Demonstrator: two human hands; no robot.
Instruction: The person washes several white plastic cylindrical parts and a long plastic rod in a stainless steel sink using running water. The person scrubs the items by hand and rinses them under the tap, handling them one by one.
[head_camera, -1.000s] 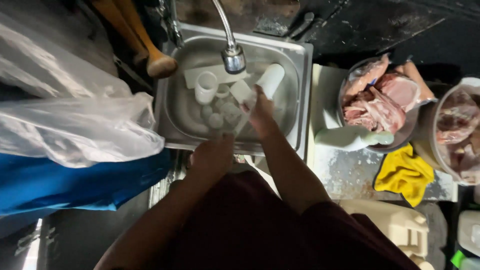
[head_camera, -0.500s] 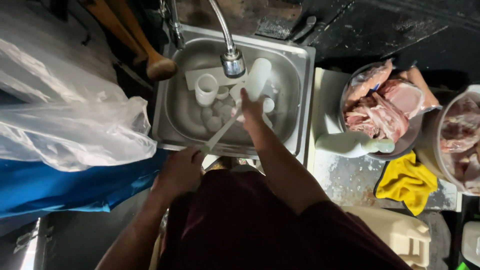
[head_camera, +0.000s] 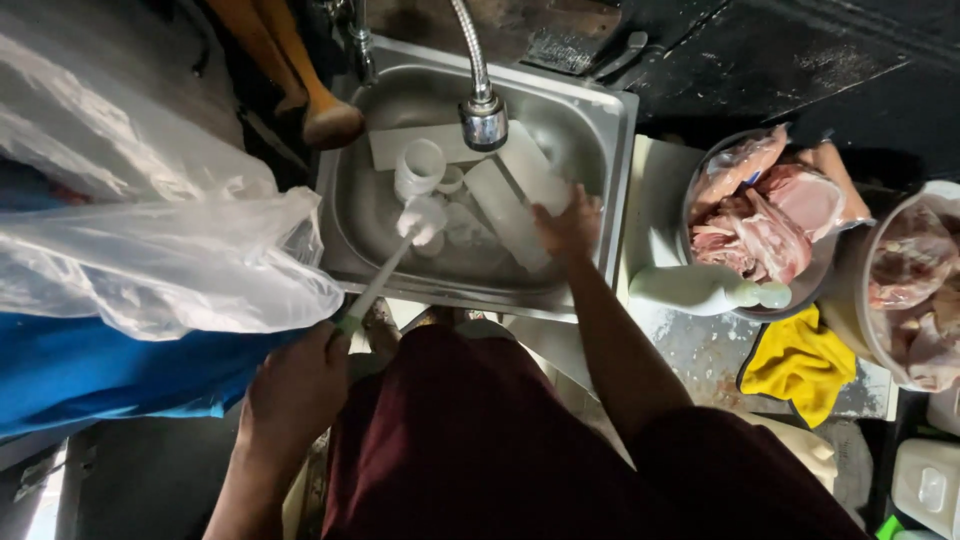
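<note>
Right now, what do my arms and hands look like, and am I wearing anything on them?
Both forearms are bare, with no sleeves reaching them. The left hand and right hand wear no gloves; no watch or rings show. A dark maroon garment covers the body below.

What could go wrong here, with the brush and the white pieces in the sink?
The left hand grips the brush at the very end of its handle, so scrubbing control looks weak. The right hand holds one of the white pieces under the tap; splashes might reach the uncovered raw meat beside the sink.
</note>
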